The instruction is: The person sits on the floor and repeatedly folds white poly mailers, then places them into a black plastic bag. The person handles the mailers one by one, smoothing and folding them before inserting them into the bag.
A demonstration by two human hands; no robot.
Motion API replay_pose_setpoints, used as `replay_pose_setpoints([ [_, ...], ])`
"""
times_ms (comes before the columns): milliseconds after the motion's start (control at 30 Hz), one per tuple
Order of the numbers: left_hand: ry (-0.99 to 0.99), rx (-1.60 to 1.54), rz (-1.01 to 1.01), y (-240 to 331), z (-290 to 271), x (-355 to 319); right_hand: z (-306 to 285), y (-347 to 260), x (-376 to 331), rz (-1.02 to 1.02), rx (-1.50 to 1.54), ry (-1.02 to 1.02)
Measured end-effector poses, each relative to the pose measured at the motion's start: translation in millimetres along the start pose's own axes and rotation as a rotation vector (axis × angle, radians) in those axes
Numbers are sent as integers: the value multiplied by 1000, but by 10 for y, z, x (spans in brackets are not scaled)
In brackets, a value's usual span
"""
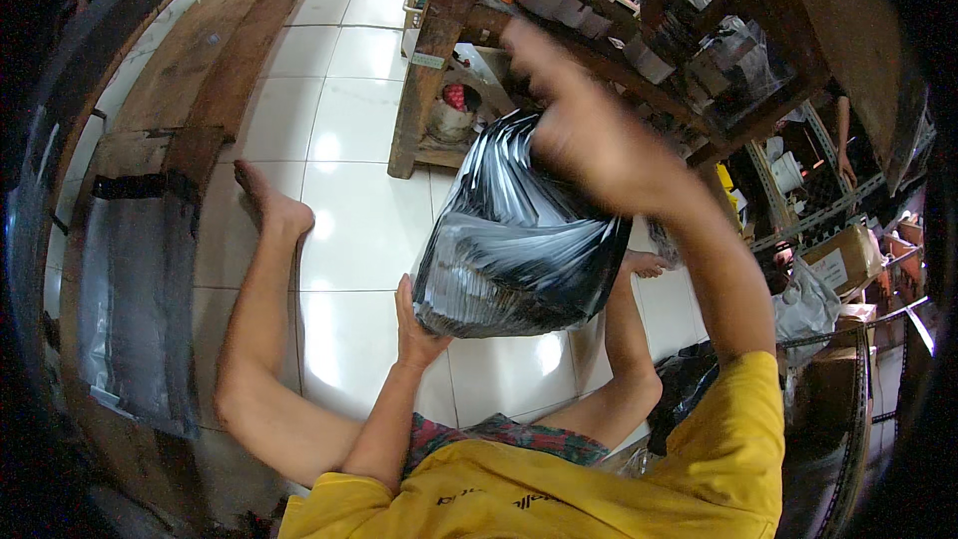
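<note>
One black plastic bag (519, 250) of flat packets, left hand (417, 334) cupped beneath, right hand (584, 130) gripping its top.

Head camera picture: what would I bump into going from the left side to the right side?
Wooden board → bare foot → left hand → stack of black plastic bags → right hand → cardboard box.

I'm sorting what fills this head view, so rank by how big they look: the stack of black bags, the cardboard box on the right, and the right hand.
1. stack of black bags
2. right hand, though it is blurred and looks nearer the camera, so unsure
3. cardboard box
</note>
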State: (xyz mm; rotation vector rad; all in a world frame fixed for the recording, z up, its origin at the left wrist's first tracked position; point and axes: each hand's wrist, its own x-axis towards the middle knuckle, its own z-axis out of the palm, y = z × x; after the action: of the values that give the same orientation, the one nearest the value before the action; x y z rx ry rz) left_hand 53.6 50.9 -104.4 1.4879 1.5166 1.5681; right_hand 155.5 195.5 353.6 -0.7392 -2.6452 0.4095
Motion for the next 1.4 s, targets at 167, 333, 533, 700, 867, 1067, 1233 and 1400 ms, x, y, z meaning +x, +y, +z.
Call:
replay_pose_setpoints([
  [167, -18, 20, -28, 86, -36, 29, 144, -76, 448, -24, -97, -37],
  [333, -10, -54, 1, 123, -73, 78, 233, -322, 567, 90, -148, -252],
  [533, -11, 65, 28, 270, -124, 121, 187, -289, 540, 100, -128, -203],
  [700, 57, 68, -16, 248, -144, 47, 140, -302, 562, 229, -141, -369],
  [867, 57, 17, -50, 285, -83, 53, 79, -10, 292, 101, -159, -199],
  [1067, -13, 36, -60, 166, -113, 101, -14, -39, 65, 61, -339, -260],
  [1233, -6, -7, -2, 12, -62, 68, -19, -319, 324, 55, -149, -187],
  [1400, 39, 100, 27, 238, -123, 101, 218, -287, 480, 18, -205, -286],
])
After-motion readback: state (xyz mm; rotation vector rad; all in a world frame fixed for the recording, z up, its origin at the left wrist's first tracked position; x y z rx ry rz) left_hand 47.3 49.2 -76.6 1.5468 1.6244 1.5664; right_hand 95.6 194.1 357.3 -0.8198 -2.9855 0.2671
